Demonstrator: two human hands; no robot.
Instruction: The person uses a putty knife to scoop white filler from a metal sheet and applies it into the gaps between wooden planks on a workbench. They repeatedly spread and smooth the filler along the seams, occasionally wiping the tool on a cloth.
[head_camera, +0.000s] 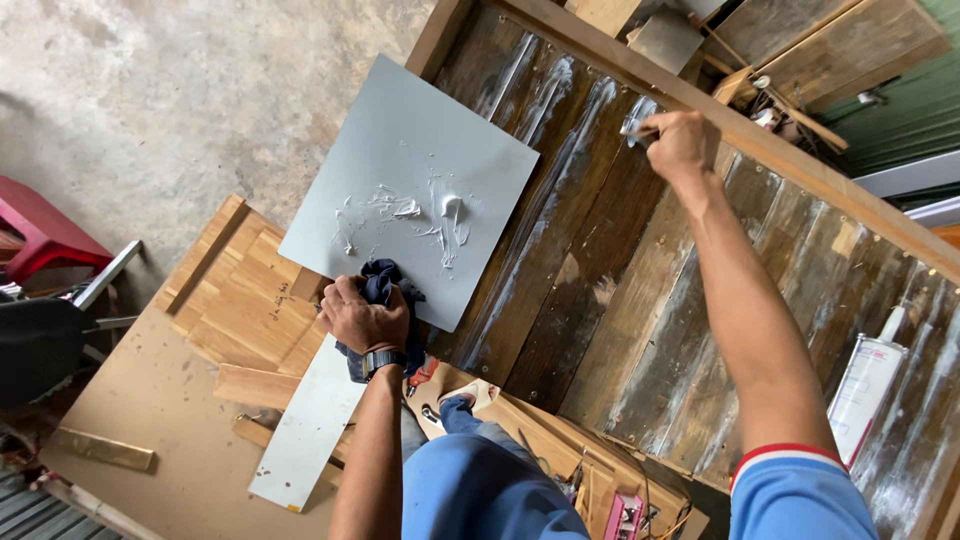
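Putty on dark planks, rag in my other fist.

My right hand (682, 143) is closed on a small scraper (636, 129), blade on the streaked, weathered wood panel (600, 290). My left hand (362, 318) bunches a dark blue rag (385, 283) at the edge of a flat grey square board (420, 170) smeared with pale paste (448, 212). A white tube (865, 385) lies far right.

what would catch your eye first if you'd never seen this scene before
First the grey square board at the upper middle, smeared with blobs of white paste. Next the right hand, stretched out to the upper right, pressing a small tool onto the dark plank panel streaked with pale filler. Lower left of centre, the left hand grips a dark blue rag at the board's edge.
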